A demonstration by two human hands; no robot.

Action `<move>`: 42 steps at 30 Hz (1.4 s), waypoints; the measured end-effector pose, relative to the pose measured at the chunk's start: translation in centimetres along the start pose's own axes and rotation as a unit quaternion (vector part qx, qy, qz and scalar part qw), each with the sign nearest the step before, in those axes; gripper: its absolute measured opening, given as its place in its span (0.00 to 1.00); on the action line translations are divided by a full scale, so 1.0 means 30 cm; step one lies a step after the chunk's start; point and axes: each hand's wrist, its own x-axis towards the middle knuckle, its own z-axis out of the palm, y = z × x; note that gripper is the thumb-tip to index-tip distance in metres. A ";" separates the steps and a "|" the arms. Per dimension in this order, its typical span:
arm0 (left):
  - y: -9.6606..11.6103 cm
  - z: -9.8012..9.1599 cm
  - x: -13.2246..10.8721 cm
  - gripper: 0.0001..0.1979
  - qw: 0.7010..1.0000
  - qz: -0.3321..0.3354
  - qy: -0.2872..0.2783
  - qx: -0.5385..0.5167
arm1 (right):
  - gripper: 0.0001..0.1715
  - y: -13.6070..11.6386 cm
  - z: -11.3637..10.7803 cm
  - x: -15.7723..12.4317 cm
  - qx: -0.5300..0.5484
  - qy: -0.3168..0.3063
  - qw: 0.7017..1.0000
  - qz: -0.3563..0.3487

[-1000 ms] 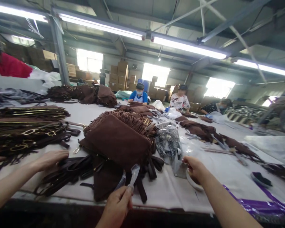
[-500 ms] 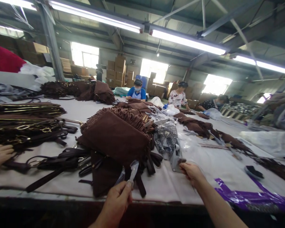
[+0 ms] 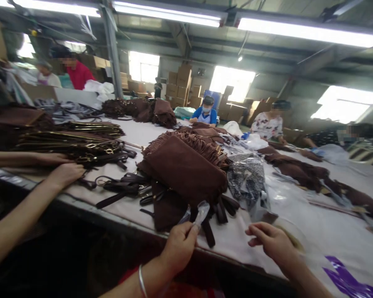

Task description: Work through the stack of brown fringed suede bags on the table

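Note:
My left hand (image 3: 180, 246) is low in the middle of the head view, closed in a pinch on a small clear plastic bag (image 3: 200, 211) that sticks up from its fingertips. My right hand (image 3: 272, 240) is beside it to the right, forefinger and thumb curled toward each other; what they hold, if anything, I cannot make out. A pale tape roll (image 3: 294, 236) lies just behind the right hand. Right past the plastic bag is a pile of brown suede fringed bags (image 3: 186, 169) with dark straps (image 3: 124, 188) spilling to its left.
A co-worker's two hands (image 3: 65, 174) rest on the straps and buckles at the left. A patterned plastic bag (image 3: 247, 178), more brown bags and purple film (image 3: 345, 281) lie on the white table (image 3: 323, 244). Several people work at the far side.
The view has swung left and down. My right hand has come back from the plastic bags toward my left hand. The co-worker's hands have shifted up along the left edge.

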 end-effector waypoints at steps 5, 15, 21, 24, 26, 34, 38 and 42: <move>0.007 -0.007 -0.026 0.16 0.984 0.083 0.041 0.150 | 0.21 -0.195 0.212 -0.167 -0.026 -0.210 0.972 -0.103; -0.045 -0.037 -0.048 0.10 0.890 0.194 0.063 0.408 | 0.24 -0.330 0.417 -0.103 -0.109 -0.181 0.973 -0.097; -0.072 -0.041 -0.053 0.07 0.875 0.223 0.041 0.428 | 0.20 -0.327 0.443 -0.080 -0.149 -0.157 0.974 -0.066; -0.091 -0.037 -0.056 0.11 0.890 0.227 0.048 0.393 | 0.19 -0.333 0.449 -0.070 -0.151 -0.169 0.973 -0.053; -0.100 -0.037 -0.059 0.19 0.896 0.238 0.045 0.372 | 0.19 -0.335 0.456 -0.063 -0.150 -0.186 0.970 -0.036; -0.079 -0.050 -0.056 0.08 0.928 0.183 0.039 0.321 | 0.18 -0.315 0.452 -0.078 -0.117 -0.213 0.969 -0.033; -0.039 -0.050 -0.051 0.12 0.955 0.147 0.050 0.252 | 0.16 -0.273 0.435 -0.115 -0.036 -0.209 0.977 0.024; -0.013 -0.043 -0.051 0.12 0.976 0.107 0.054 0.183 | 0.19 -0.225 0.441 -0.147 0.088 -0.190 0.974 0.088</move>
